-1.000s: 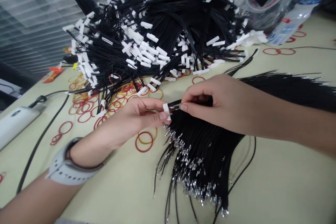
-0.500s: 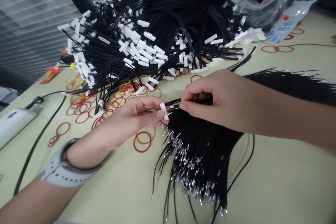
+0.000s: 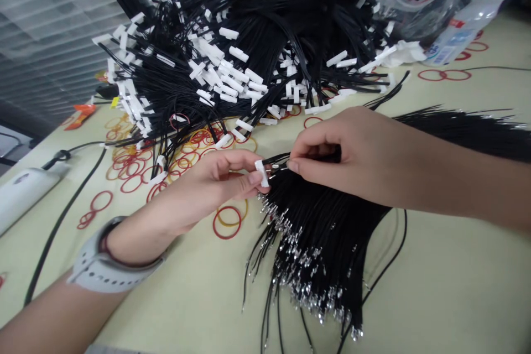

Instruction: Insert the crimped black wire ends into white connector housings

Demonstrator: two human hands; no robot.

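Note:
Between thumb and fingers, my left hand (image 3: 226,180) pinches a small white connector housing (image 3: 262,173). Black wire runs from the housing's far end toward the right. My right hand (image 3: 332,157) is closed on black wires (image 3: 282,166), whose silvery metal tips point at the housing from close by. Whether any of these tips sits inside the housing I cannot make out. Under both hands lies a thick bundle of loose black wires (image 3: 327,227), its crimped metal ends fanned toward the front. A grey watch strap (image 3: 112,274) is on my left wrist.
Behind the hands rises a big heap of black cables (image 3: 257,5) with white connectors. Red and yellow rubber bands (image 3: 133,163) lie scattered at left. A white power strip (image 3: 29,191) and its black cord stand further left. Clear plastic bags (image 3: 427,5) sit at back right.
The whole view has shifted slightly. My right hand and the wire tips it holds sit a little further from the white housing; the left hand keeps its pinch.

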